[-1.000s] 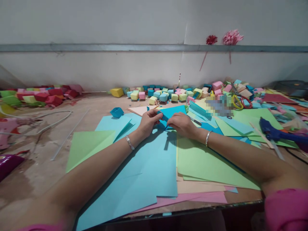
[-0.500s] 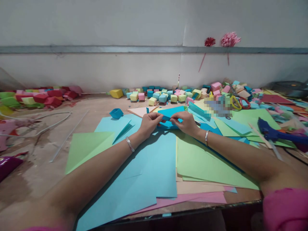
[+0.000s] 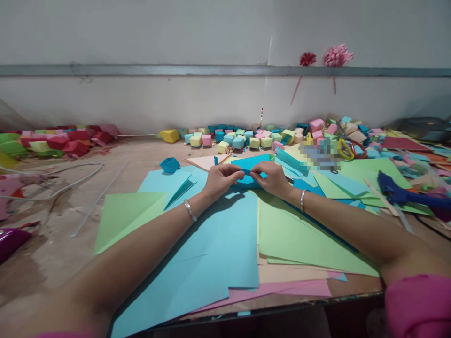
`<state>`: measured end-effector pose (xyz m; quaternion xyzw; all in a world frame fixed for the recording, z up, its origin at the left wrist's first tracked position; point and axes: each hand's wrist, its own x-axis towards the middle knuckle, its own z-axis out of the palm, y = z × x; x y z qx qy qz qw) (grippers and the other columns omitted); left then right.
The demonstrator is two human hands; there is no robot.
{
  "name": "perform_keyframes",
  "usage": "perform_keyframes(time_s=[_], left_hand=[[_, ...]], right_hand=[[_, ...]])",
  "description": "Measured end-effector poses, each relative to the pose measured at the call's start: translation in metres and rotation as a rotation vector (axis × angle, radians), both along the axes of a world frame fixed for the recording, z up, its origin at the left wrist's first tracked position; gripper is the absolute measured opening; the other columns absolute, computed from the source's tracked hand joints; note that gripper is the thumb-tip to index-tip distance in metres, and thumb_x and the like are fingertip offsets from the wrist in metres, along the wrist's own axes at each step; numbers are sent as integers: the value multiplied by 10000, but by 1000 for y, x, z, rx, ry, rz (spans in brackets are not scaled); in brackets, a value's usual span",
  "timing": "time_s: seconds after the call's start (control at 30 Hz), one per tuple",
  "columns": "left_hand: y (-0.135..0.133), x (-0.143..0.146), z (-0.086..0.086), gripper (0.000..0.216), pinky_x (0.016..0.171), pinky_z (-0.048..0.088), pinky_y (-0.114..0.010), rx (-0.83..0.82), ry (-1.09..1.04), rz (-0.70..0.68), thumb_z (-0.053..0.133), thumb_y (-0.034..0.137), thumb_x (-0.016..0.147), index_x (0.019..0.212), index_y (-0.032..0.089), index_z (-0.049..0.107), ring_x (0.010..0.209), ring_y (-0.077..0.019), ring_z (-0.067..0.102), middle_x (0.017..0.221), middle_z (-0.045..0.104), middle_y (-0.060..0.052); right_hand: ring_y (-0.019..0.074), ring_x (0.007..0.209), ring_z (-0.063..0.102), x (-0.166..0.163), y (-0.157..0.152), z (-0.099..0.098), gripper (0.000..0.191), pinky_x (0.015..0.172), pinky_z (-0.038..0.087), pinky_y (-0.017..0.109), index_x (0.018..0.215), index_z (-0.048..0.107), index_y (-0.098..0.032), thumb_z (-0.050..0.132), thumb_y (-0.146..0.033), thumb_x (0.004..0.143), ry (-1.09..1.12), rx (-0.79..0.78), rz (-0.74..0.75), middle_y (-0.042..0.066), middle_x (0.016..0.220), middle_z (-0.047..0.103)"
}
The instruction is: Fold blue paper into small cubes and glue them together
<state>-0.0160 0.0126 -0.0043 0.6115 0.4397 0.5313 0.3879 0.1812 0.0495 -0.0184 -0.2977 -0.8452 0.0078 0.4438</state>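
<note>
In the head view, we find the left hand point(image 3: 221, 180) and right hand point(image 3: 274, 179) both pinching a blue sheet point(image 3: 256, 162) over the far part of the light-blue paper point(image 3: 225, 244), paper boxes point(image 3: 238, 142) beyond on the desk point(image 3: 136, 150).
</note>
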Motion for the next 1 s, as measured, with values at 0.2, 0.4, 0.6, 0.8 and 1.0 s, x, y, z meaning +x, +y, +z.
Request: perform_keyframes(time_s=[0.2,0.4,0.6,0.8,1.0], left_hand=[[2,-1,4,238,545,491,-249,59,-33,136,754,386,702,727,154,710,592,-145,642,622,689,-24],[4,-2,6,320,558,484,-250,50,-161,166,787,439,670,753,150,675,635,-161,670,636,679,-17],[1,0,6,306,585,507,-253,29,-171,85,793,415,664,767,147,687,663,-162,671,659,697,-25],[2,-1,5,275,591,499,-254,25,-147,97,776,392,687,772,148,682,671,-158,667,669,696,-24],[4,-1,4,266,589,486,-246,25,-141,94,774,385,690,768,148,679,668,-149,654,665,687,-18]], right_hand=[[221,940,644,0,-6,6,156,812,512,368,1003,702,-245,624,-313,885,131,-54,92,58,1012,729],[199,844,641,0,-2,5,483,652,546,320,1217,621,-185,720,-358,776,233,-296,92,109,1122,657],[154,710,592,-1,-1,7,274,630,490,286,953,721,-172,682,-384,784,232,-426,74,50,845,692],[131,629,520,-2,-2,9,223,601,429,282,808,695,-167,715,-381,747,273,-467,51,19,718,649],[107,567,449,-3,-1,6,249,536,358,262,718,681,-159,735,-402,710,360,-549,68,-16,606,561]])
